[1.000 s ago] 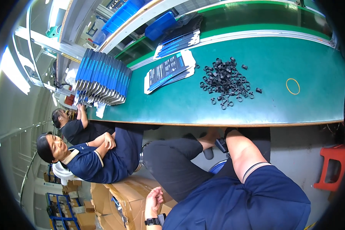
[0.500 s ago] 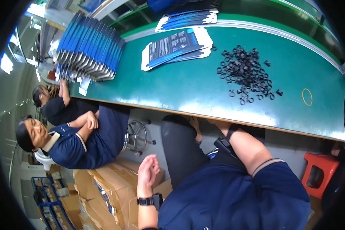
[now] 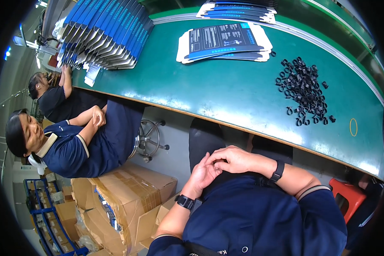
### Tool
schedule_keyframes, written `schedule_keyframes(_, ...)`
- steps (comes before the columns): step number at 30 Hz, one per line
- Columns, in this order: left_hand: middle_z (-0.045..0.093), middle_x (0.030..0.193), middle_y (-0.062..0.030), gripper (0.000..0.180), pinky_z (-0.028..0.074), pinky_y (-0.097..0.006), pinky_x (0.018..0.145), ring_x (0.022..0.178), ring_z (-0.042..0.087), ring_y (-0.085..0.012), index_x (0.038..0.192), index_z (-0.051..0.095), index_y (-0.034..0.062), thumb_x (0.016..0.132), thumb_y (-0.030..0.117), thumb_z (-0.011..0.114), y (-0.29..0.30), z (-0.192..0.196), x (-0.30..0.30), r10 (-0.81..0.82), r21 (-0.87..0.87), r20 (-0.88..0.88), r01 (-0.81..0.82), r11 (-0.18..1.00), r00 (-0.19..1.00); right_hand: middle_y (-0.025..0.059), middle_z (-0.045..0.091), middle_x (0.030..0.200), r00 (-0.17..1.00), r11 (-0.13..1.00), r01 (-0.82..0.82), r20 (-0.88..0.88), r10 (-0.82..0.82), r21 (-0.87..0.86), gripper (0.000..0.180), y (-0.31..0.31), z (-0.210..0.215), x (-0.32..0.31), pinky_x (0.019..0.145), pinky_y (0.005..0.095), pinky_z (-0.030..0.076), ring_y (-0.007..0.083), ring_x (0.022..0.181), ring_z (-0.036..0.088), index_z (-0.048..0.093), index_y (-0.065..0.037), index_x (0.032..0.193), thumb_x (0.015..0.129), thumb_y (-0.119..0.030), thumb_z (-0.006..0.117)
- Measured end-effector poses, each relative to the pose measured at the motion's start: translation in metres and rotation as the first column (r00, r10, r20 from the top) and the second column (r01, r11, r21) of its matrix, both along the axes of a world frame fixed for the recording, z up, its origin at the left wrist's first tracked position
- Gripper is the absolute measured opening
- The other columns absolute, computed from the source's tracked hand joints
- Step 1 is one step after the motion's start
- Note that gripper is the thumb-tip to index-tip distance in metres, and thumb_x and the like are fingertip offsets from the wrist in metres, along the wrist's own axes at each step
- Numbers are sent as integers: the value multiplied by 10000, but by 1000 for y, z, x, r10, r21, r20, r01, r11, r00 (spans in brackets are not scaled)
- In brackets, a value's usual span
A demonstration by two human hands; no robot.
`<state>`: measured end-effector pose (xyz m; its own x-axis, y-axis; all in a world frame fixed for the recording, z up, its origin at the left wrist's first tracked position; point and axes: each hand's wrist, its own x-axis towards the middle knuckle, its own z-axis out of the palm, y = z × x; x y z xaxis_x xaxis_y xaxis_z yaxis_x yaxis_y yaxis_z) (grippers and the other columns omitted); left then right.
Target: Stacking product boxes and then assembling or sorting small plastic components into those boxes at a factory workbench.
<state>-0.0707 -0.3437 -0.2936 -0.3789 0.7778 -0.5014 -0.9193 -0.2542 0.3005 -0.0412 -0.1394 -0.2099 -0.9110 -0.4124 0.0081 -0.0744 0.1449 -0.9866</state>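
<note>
Right hand: your right hand (image 3: 234, 160) lies over your lap at about 6 o'clock in the view, fingers loosely curled, grasping nothing; a dark band sits on that wrist.
Left hand: your left hand (image 3: 202, 174) is open and slack, holding nothing, its fingers touching the right hand's fingertips; a black watch (image 3: 184, 201) is on that wrist.
Step in hand: by my reading, you are paused between pieces, hands met in your lap, nothing picked up yet.
Black clips: a loose heap of small black clips (image 3: 303, 89) lies on the green table (image 3: 226, 91) at about 2 o'clock, well apart from both hands.
Flat cartons: a short stack of flat blue printed cartons (image 3: 224, 42) sits at 12 o'clock; a fanned row of blue folded boxes (image 3: 104, 36) lies at 10 o'clock.
Yellow band: one yellow rubber band (image 3: 353, 126) lies at 3 o'clock, just beyond the clips.
Next move calls for: a forward reach over the table edge; the clips are small and heaped, so a fingertip pinch would be needed.
Others: two seated people (image 3: 77, 136) at 9 o'clock, beside brown cardboard boxes (image 3: 128, 196).
Change from earlier: half a second ago only your left hand was raised, fingers spread; now both hands meet, and the view has tipped toward the table.
</note>
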Motion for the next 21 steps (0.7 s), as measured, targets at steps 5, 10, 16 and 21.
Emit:
schedule_keyframes(5,656,929,-92,243,502,-301,685,797,623,-192,1056,612,21,980,230,514,-24,49,-16,54,-205,-191,-94,974,980,125,658,1018,995,992,-22,-97,34,126,219,13,18,13,843,403,508,321,975,636,638,-66,1076,861,-81,602)
schedule_keyframes(10,637,905,-94,204,466,-260,629,758,600,-167,1029,613,10,959,191,550,-24,145,-71,85,-250,-560,-266,931,824,108,661,1047,997,996,-27,-66,32,85,260,45,53,38,864,383,513,286,994,639,635,-68,1137,882,-105,601)
schedule_keyframes(16,610,1034,-105,268,484,-288,783,913,592,-168,1153,577,-42,961,138,526,78,224,-104,54,-97,-825,-235,967,563,89,663,1062,999,998,31,-45,-28,54,257,76,89,72,859,368,518,268,984,647,621,-79,1167,916,-117,579)
schedule_keyframes(21,570,1150,-85,317,445,-324,949,1067,553,-161,1244,548,-27,944,76,548,183,214,-84,-178,-217,-911,-66,974,372,104,641,1076,972,982,107,-225,-70,153,285,100,123,102,855,376,511,287,991,624,599,-83,1191,925,-185,595)
